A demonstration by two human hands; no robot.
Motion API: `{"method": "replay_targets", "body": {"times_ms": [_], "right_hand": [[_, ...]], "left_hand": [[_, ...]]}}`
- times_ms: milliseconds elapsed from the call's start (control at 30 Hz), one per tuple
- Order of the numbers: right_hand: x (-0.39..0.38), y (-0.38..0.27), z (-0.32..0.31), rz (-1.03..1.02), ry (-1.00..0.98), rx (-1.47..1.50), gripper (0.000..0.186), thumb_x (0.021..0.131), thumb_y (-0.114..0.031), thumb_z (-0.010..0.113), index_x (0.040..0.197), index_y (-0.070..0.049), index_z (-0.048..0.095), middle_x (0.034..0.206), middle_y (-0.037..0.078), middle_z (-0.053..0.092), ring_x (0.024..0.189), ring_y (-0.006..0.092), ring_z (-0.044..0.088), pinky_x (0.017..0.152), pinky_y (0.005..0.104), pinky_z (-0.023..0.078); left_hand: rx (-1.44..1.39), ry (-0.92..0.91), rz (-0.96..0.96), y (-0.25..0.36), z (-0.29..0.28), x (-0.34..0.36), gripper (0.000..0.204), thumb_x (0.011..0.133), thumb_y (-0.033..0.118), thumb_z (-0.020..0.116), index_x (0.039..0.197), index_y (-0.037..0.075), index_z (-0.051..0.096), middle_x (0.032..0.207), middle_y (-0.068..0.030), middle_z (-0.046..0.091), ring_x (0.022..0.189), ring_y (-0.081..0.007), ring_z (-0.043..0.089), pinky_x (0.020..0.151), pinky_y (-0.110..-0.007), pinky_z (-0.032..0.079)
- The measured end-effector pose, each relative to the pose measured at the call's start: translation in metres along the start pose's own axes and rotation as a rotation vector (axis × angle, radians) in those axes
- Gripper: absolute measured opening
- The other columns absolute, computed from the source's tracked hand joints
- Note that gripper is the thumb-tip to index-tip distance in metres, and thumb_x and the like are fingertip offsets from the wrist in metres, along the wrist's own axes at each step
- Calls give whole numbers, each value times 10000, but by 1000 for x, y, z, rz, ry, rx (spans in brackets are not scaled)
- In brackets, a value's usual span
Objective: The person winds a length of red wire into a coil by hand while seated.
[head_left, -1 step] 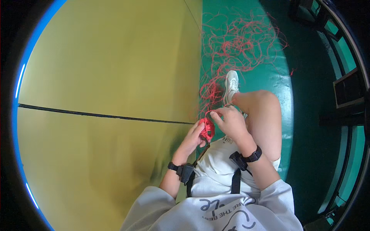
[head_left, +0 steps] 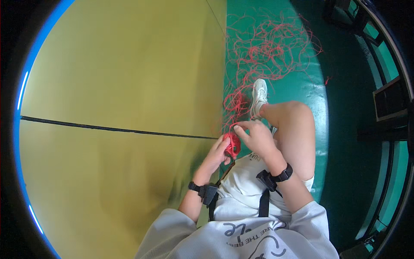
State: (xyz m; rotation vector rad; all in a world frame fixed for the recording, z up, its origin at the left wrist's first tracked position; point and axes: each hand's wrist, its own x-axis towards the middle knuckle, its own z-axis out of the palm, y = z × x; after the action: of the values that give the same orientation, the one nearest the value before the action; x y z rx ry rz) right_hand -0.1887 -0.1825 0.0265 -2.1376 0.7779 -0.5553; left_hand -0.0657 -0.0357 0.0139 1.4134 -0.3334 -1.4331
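My left hand (head_left: pixel 215 153) is closed on a bundle of red cord (head_left: pixel 231 145), wound into loops, just above my lap. My right hand (head_left: pixel 253 136) pinches a red strand above the bundle, with thumb and forefinger near its top. Tangled red cord (head_left: pixel 267 49) spreads from there up across the green floor (head_left: pixel 315 112), past my white shoe (head_left: pixel 259 93). Each wrist wears a black strap with a small device.
A large pale yellow panel (head_left: pixel 112 69), crossed by a dark seam (head_left: pixel 116 130), fills the left side beside me. My bent leg (head_left: pixel 293 134) lies to the right. Dark frames with teal openings (head_left: pixel 388 108) run along the far right edge.
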Motion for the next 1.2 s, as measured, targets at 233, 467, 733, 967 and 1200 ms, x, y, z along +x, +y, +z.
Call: {"method": "replay_targets", "body": {"times_ms": [233,467,733,967,1200], "right_hand": [[1,10,30,263,-263,841,242,916,-212,632,1028,2,628,870,61,675,757,115,618,657,264,494],[-3,12,25,343,-258,1107,145,1013,-175,485,986,-33,502,792,34,615,734,98,591,683,244,469],[-7,8,26,287,-271,963,131,1025,-166,446,968,-50,470,732,34,559,643,113,544,602,258,438],[-7,0,34,139,-160,765,155,943,-170,599,951,-33,527,776,-2,536,723,79,524,655,246,448],[-12,-1,38,-33,-24,266,251,797,-125,710,956,-15,550,915,161,590,801,346,601,741,384,502]], "left_hand": [[-20,93,72,-24,0,17,387,1017,450,422,1262,156,480,902,14,591,710,-97,550,488,-243,372],[-478,262,-4,-33,-22,48,338,985,486,452,1012,172,574,830,19,604,691,-114,560,560,-261,417],[-753,268,18,-48,-55,59,364,972,492,463,949,146,572,818,4,607,591,-129,560,431,-191,408],[-623,349,19,-40,-43,45,403,978,511,428,1013,152,608,848,5,638,660,-93,561,548,-211,460],[-536,274,230,-20,-16,29,339,1013,419,413,1200,150,499,1152,-52,605,994,-172,600,789,-339,501]]}}
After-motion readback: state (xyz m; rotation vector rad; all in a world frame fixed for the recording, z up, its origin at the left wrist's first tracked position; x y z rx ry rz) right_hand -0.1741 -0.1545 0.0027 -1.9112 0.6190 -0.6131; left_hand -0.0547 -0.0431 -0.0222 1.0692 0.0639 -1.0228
